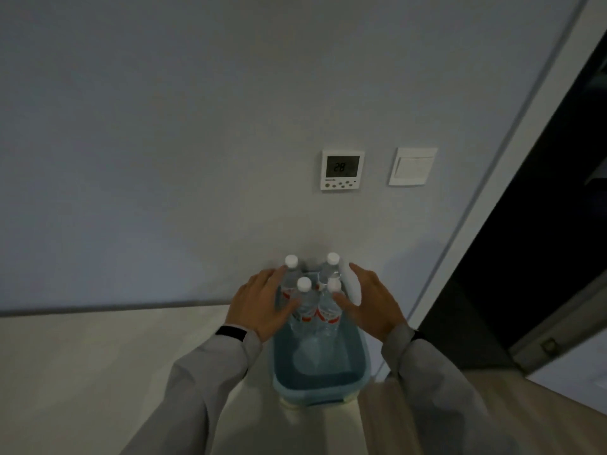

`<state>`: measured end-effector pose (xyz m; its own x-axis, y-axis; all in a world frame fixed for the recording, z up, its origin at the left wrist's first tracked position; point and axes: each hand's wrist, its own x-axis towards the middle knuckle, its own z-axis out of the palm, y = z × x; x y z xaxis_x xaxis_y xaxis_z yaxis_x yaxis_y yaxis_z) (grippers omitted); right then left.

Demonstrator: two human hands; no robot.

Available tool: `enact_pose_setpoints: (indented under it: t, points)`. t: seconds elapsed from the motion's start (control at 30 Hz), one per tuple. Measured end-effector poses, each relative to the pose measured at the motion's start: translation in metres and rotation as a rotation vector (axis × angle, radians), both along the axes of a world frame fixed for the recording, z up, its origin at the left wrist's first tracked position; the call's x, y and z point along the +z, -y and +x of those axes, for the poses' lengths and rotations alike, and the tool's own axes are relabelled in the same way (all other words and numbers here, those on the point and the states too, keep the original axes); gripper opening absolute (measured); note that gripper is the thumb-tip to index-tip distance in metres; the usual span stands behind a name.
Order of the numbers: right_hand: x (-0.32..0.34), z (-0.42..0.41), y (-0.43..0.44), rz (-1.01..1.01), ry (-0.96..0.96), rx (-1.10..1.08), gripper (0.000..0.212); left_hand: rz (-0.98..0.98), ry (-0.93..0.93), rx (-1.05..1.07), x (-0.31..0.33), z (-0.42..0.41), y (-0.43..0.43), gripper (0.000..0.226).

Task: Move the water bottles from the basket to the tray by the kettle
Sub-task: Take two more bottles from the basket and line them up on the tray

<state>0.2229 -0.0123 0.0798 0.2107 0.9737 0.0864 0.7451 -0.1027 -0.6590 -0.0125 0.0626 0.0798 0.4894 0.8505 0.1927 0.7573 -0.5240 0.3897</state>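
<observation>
Several clear water bottles with white caps and red labels stand bunched upright at the far end of a blue basket. My left hand presses against the left side of the bunch, fingers wrapped on the bottles. My right hand presses against the right side, fingers on the right bottles. Together the hands clasp the bunch. The bottles' lower halves sit inside the basket. No tray or kettle is in view.
The basket rests on a pale surface against a grey wall. A thermostat reading 28 and a light switch hang on the wall above. A dark doorway opens at the right, with wooden floor below.
</observation>
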Motion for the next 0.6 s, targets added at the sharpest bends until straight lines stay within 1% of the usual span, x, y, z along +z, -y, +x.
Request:
enact_pose_setpoints:
  t: [0.03, 0.13, 0.23, 0.33, 0.4, 0.5, 0.6]
  points:
    - [-0.01, 0.003, -0.003, -0.043, -0.019, 0.006, 0.064, -0.039, 0.001, 0.004, -0.009, 0.006, 0.0, 0.07]
    - [-0.041, 0.011, -0.01, -0.16, -0.037, -0.025, 0.078, -0.151, 0.027, 0.007, -0.033, 0.024, -0.003, 0.071]
    - [-0.063, 0.017, -0.014, -0.189, -0.101, -0.04, 0.089, -0.258, 0.098, 0.027, -0.05, 0.037, -0.007, 0.078]
    - [-0.077, 0.024, -0.019, -0.185, -0.14, -0.02, 0.098, -0.331, 0.158, 0.058, -0.063, 0.046, -0.01, 0.08]
    - [-0.085, 0.027, -0.022, -0.182, -0.166, 0.0, 0.097, -0.384, 0.208, 0.09, -0.072, 0.048, -0.013, 0.082]
    - [-0.095, 0.026, -0.031, -0.189, -0.161, 0.042, 0.085, -0.421, 0.245, 0.131, -0.082, 0.05, -0.018, 0.081]
    - [-0.102, 0.027, -0.04, -0.175, -0.152, 0.073, 0.08, -0.446, 0.276, 0.146, -0.09, 0.051, -0.022, 0.08]
